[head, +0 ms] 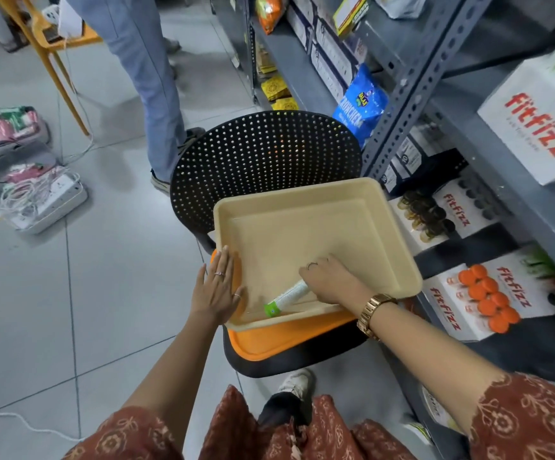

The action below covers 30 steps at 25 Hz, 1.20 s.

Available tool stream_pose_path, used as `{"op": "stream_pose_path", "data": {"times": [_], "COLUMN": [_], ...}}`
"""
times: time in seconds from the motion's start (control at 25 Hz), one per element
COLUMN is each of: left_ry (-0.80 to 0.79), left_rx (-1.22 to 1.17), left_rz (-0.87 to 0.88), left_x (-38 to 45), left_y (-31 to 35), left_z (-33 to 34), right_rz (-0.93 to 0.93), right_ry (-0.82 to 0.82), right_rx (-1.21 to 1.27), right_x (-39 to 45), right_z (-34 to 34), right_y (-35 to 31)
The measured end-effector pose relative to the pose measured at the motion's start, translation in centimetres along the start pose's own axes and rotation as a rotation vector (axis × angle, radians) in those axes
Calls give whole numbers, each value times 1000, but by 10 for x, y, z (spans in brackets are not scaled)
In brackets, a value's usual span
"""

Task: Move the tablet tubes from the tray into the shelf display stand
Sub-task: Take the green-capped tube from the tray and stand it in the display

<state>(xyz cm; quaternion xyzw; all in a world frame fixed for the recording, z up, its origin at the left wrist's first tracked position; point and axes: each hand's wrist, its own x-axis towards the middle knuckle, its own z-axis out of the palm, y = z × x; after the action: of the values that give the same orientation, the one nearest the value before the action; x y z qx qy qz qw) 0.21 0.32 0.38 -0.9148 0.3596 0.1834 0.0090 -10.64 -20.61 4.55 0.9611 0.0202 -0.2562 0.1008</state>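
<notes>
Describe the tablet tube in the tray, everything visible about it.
The tablet tube is a slim white cylinder with a bright green cap at its lower-left end and faint print along its body, too blurred to read. It looks like plastic. It lies on its side near the front wall of the beige tray, slanting up to the right. The right hand covers its upper end, fingers closing on it. The left hand rests flat on the tray's left rim, not touching the tube.

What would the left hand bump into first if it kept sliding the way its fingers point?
Probably the black chair back. The left hand lies flat along the tray edge, fingers pointing up the picture toward it; depth is hard to judge.
</notes>
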Motion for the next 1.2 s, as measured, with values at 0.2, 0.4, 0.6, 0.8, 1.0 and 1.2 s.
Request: {"op": "stream_pose_path", "data": {"times": [0.2,0.4,0.6,0.8,1.0,1.2], "left_ry": [92,199,322,374,383,304], "left_rx": [24,32,-17,9,53,76], "left_rz": [90,271,519,737,922,1081], "left_x": [-1,4,9,-7,-15,-23], "left_y": [41,118,219,316,400,465], "left_z": [-34,-80,-122,-149,-150,-140], "right_rz": [45,189,376,585,837,990], "right_ry": [133,195,219,218,286,450], "right_rx": [-122,-205,-277,-285,73,415], "right_x": [-58,-146,-249,-344,-420,-478], "right_z": [-38,-80,-113,-124,-109,-84], "right_y": [41,87,127,160,190,208]}}
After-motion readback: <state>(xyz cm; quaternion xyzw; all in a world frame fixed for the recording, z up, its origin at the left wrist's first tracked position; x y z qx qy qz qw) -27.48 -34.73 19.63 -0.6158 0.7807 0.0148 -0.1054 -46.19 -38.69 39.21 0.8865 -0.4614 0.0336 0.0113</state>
